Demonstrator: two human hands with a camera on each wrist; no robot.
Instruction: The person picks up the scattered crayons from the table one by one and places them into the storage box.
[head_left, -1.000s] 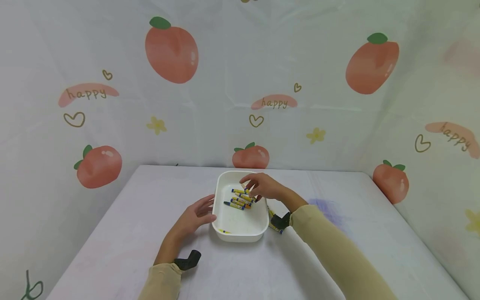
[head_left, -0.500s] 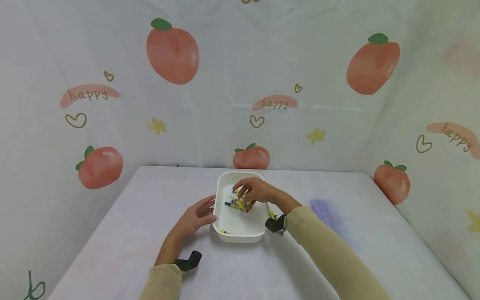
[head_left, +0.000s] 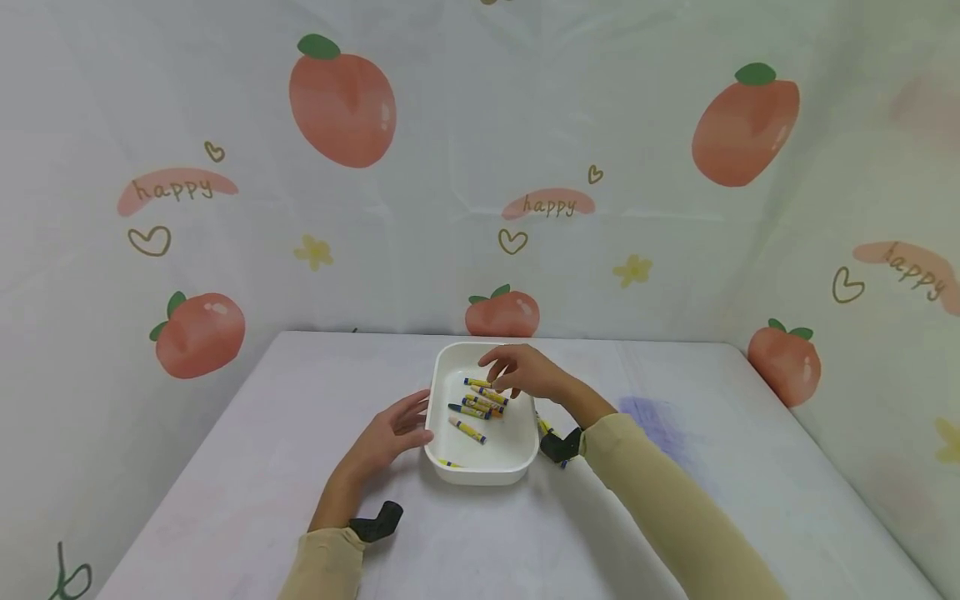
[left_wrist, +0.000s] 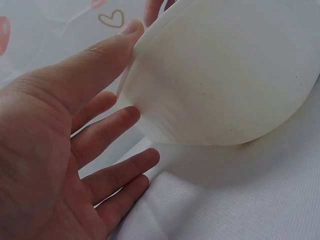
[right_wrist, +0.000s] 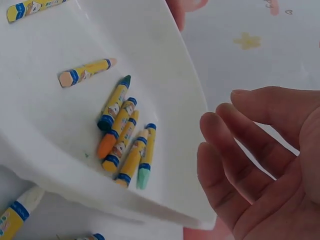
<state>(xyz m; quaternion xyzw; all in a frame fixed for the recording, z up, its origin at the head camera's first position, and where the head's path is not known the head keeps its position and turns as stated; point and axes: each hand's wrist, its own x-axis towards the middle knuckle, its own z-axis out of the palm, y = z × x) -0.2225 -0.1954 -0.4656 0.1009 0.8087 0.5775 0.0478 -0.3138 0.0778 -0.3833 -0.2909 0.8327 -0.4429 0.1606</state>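
A white rectangular tray [head_left: 495,446] holds several yellow-wrapped crayons. Five lie roughly side by side, among them a dark green crayon [right_wrist: 115,104] and an orange crayon [right_wrist: 117,127]. Apart from that row lies a peach crayon [head_left: 468,430], and a yellow crayon [head_left: 450,463] is by the near wall. My left hand [head_left: 387,433] rests at the tray's left side, thumb at the rim and fingers extended against the outer wall. Over the far right part of the tray hovers my right hand [head_left: 528,372], fingers loosely bent and nothing between them in the right wrist view.
Outside the tray on its right, more crayons [head_left: 545,426] lie on the white tabletop [head_left: 262,467], partly behind the right wrist's black strap [head_left: 561,446]. A white cloth backdrop [head_left: 420,183] printed with peaches stands behind and beside the table.
My right hand dipped onto the crayons, then rose back to the far right. The peach crayon now lies separately nearer the tray's front. The left hand has stayed in place.
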